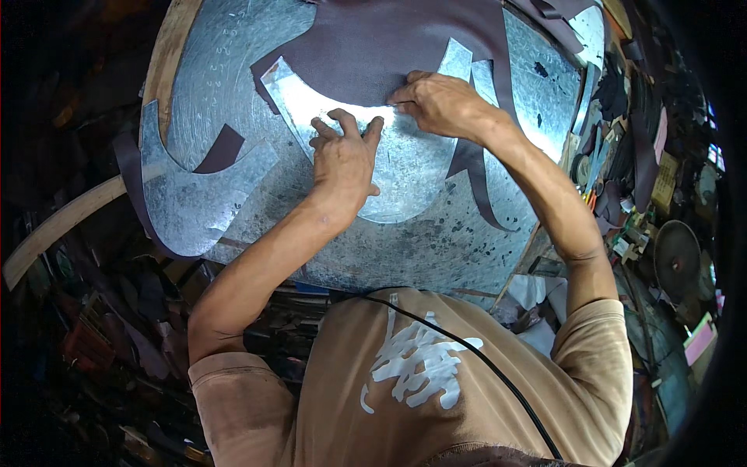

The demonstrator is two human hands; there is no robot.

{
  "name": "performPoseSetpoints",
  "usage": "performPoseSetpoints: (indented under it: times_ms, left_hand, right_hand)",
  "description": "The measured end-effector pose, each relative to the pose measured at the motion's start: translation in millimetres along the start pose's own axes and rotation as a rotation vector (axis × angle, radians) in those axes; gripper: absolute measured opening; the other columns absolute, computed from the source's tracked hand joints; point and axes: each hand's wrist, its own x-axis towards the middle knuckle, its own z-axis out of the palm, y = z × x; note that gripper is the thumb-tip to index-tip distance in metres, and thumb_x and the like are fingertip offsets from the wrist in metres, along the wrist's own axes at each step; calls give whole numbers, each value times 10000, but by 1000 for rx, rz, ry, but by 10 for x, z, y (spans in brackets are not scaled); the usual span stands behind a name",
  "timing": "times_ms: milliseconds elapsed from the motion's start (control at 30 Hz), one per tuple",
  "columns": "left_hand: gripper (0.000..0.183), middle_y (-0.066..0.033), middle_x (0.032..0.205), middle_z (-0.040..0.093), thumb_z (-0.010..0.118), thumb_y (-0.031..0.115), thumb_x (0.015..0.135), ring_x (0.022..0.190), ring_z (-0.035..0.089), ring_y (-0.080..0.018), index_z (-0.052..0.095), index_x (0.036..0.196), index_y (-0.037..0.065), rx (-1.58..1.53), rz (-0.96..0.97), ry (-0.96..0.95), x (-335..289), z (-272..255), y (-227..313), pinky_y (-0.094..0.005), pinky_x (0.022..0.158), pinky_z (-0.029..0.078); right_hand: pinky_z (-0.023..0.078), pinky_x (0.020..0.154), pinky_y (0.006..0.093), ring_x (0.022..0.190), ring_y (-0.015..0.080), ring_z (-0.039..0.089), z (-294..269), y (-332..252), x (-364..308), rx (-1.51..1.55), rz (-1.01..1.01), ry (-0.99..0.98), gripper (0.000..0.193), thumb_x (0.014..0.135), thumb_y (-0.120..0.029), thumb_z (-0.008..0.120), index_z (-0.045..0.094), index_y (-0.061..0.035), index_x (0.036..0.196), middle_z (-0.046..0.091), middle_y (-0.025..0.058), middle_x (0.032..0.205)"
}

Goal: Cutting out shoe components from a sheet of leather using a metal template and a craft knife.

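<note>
Nearest the camera: tan shirt (334, 397) with a pale print, black cable (529, 410) running across. Beyond, on a scuffed metal surface (373, 257), at the centre under the hands: curved metal plate (405, 183), horns pointing away from the body. Left hand (342, 156): fingers spread apart, tips resting on the plate, clamped on nothing, probably pressing down. Right hand (436, 100): fingers drawn together at the plate's inner curve, by the edge of the dark leather (405, 39); impossible to tell whether clamped on a small tool. Leather filling the hollow between the horns and showing past the left one; extent beneath the plate hidden. To the right, a thin strip (482, 198) of matching colour, curling along the surface. Well to the left, a second plate (187, 194) of similar shape, dark scrap (222, 152) at its hollow.

Step in hand, as judged: work along the inner curve with the plate as guide, marking or cutting, too hard to tell. Called for next: firm weight from the left hand, no slip between plate and leather, and an even, close run of the right hand along the edge.
</note>
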Motion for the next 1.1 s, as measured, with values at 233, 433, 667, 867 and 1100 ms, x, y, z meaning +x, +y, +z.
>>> performPoseSetpoints:
  times_ms: [233, 433, 667, 867, 1100]
  left_hand:
    - [1083, -355, 1335, 342, 817, 557, 630, 1156, 507, -549, 299, 1512, 202, 32, 8, -19, 30, -39, 15, -395, 811, 583]
    - [1077, -351, 1335, 344, 810, 556, 639, 1156, 505, -551, 290, 1514, 203, 48, 12, -17, 41, -30, 13, -395, 809, 590]
    - [1079, -339, 1327, 361, 839, 514, 622, 1163, 496, -546, 304, 1506, 203, 41, 11, 4, 32, -46, 17, -404, 807, 593]
    - [1086, -332, 1320, 368, 845, 507, 613, 1175, 487, -544, 302, 1505, 207, 36, 15, 3, 52, -19, 33, -412, 818, 591]
    - [1106, -324, 1322, 361, 839, 535, 607, 1181, 486, -539, 288, 1508, 210, 62, 1, -9, 34, -3, 37, -412, 807, 596]
  right_hand:
    - [473, 985, 376, 1118, 275, 600, -161, 394, 78, -138, -184, 12, 269, 934, -227, 586, 688, -124, 1160, 667, 84, 1117]
    - [467, 981, 390, 1085, 259, 612, -477, 546, 150, -287, -244, -111, 226, 911, -188, 614, 714, -143, 1109, 654, 71, 1098]
    - [465, 899, 430, 1048, 307, 600, -847, 816, 272, -356, -348, -169, 163, 899, -199, 566, 681, -113, 978, 625, 123, 1092]
    - [472, 838, 469, 1047, 323, 586, -997, 929, 402, -450, -396, -220, 146, 857, -226, 548, 677, -158, 865, 600, 111, 1041]
    - [467, 883, 468, 1067, 332, 583, -1138, 1016, 546, -537, -440, -236, 178, 828, -214, 557, 692, -135, 914, 599, 137, 1056]
